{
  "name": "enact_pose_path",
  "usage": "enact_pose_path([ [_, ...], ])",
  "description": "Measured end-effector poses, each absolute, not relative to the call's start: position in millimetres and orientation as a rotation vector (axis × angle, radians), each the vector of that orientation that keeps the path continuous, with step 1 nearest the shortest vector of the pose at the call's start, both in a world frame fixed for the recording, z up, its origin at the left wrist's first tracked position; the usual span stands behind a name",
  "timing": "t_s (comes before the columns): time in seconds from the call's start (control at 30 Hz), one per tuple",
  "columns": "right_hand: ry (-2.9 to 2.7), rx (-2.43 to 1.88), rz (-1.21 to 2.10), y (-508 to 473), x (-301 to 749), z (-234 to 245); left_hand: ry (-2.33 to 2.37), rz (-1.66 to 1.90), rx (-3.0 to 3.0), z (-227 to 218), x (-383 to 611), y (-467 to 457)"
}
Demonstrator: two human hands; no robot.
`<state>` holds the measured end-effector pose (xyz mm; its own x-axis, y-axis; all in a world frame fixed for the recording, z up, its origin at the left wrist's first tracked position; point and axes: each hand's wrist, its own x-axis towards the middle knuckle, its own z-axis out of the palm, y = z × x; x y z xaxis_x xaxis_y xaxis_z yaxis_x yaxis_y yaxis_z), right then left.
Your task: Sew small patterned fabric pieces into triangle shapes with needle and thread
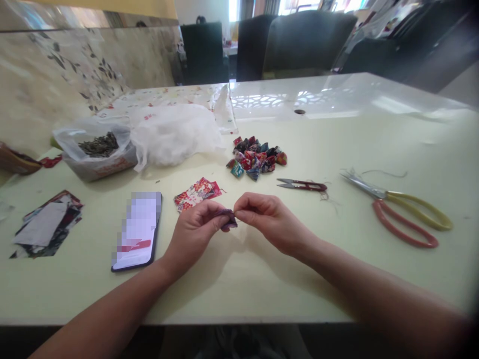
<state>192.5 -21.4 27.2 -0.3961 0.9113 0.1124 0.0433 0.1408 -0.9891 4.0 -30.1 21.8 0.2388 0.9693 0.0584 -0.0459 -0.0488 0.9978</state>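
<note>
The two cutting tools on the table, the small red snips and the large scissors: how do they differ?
The red snips are much smaller than the large scissors. The snips have no finger loops; the scissors have two long loops, one yellow and one red. The snips lie nearer the right hand and the pile of small fabric pieces; the scissors lie farther right. Both rest flat on the table, blades pointing left, untouched by either hand.

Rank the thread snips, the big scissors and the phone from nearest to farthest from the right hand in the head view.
From the right hand, which pinches a small purple cloth piece together with the left hand:
1. Thread snips, just beyond the hand, slightly to its right.
2. Phone, off to the left, past the left hand.
3. Big scissors, far out to the right.
</note>
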Motion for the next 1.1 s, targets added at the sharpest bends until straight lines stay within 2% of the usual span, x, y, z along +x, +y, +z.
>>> enact_pose_path([
  [0.37, -1.618, -1.015, 1.337, -21, 194, 31, 0.975, 1.106, 1.298, 18, 3, -30],
  [0.67, -1.240, -0.895, 1.646, -24, 185, 21, 0.983, 1.111, 1.286, 18, 1, -29],
  [0.83, -1.175, -0.841, 1.694, -22, 184, 19, 0.989, 1.091, 1.277, 16, 1, -29],
  [0.97, -1.299, -0.923, 1.598, -21, 187, 20, 1.006, 1.090, 1.281, 14, 0, -28],
  [1.1, -1.645, -1.097, 1.215, -24, 193, 27, 1.049, 1.119, 1.288, 13, 0, -27],
])
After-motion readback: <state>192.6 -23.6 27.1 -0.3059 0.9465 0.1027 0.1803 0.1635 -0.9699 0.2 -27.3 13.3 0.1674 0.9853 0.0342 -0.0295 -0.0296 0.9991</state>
